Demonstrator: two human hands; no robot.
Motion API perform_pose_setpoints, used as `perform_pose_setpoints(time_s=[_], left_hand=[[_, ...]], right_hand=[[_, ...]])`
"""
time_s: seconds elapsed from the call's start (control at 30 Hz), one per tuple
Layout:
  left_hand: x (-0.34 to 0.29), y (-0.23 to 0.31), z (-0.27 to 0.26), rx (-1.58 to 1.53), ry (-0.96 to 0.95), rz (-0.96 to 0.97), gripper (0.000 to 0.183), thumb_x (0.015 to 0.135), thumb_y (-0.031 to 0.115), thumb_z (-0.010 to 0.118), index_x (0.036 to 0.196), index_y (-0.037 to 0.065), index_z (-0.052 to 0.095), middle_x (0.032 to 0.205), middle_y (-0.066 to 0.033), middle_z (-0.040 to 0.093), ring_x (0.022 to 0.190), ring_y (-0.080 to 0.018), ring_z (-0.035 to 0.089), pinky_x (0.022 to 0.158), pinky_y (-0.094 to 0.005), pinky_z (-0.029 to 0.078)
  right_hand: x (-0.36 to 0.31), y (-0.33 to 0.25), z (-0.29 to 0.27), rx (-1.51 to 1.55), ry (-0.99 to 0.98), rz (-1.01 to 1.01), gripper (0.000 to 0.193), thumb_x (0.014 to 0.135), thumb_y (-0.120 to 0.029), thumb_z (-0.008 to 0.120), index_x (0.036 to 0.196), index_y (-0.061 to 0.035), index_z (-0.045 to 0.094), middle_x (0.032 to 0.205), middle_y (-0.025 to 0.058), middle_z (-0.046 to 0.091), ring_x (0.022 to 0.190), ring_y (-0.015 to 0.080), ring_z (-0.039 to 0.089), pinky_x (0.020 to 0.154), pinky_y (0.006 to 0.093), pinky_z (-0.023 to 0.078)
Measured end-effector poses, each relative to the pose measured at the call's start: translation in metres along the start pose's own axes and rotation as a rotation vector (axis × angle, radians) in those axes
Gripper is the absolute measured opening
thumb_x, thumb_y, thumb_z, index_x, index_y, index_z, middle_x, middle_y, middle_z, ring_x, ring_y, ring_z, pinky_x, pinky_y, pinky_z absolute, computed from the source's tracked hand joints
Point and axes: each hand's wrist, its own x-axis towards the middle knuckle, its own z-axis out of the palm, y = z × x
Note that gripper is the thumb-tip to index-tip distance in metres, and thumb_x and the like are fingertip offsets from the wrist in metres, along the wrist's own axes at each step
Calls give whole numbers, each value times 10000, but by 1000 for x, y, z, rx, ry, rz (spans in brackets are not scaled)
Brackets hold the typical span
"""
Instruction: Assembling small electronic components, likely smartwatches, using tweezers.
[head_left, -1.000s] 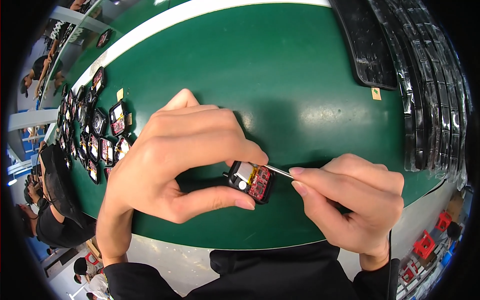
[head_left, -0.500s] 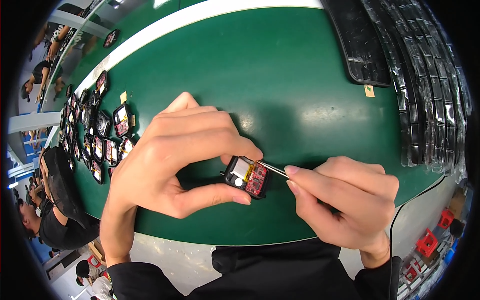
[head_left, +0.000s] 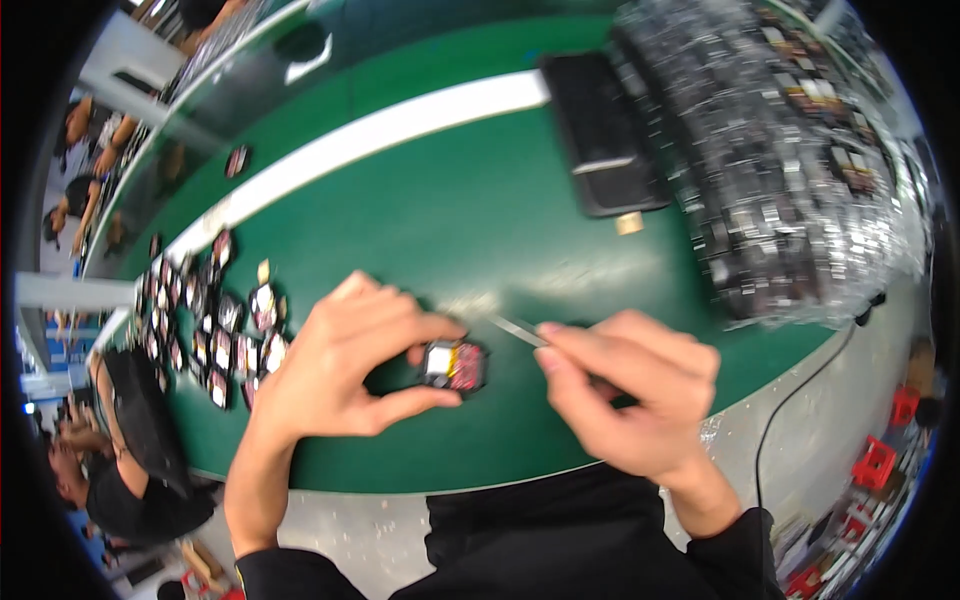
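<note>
Small square black-cased electronic module with a red-and-pale circuit face [head_left: 455, 365] sits just above the near edge of the green work mat [head_left: 440, 200], close to the mat's middle. Left hand [head_left: 345, 365] closed around that module, thumb under it and forefinger over its top, so pinched firmly between the two. Right hand [head_left: 630, 395] immediately right of the module, fingers curled shut on thin silver metal tweezers [head_left: 520, 330], whose tip slants up and left to a spot just above and to the right of the module; cannot tell whether the tip touches it, the picture being blurred there. Far left of the module, on the same mat, a cluster of similar small dark modules laid in rows [head_left: 215, 330]. Up and right of the module, a flat black rectangular tray [head_left: 605, 145], and beyond that a large stack of trays wrapped in clear shiny plastic film [head_left: 790, 170]. Small tan square chip [head_left: 629, 223] just below the black tray.
</note>
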Motion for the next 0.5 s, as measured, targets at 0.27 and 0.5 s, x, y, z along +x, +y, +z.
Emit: perform_pose_setpoints(time_s=[0.27,0.5], left_hand=[[2,6,-20,-150,406,-177,564,700,242,1001,1157,10,764,850,-45,658,695,-150,512,669,-300,429],[182,81,-36,-164,245,258,544,778,298,983,1190,23,758,985,-55,722,775,-145,588,697,-309,470]], right_hand=[[-13,2,4,194,145,83,205,910,34,833,1113,17,835,791,48,710,521,70,558,454,262,443],[-14,10,9,208,135,14,160,960,-33,805,1110,23,819,796,69,674,514,137,574,481,312,466]])
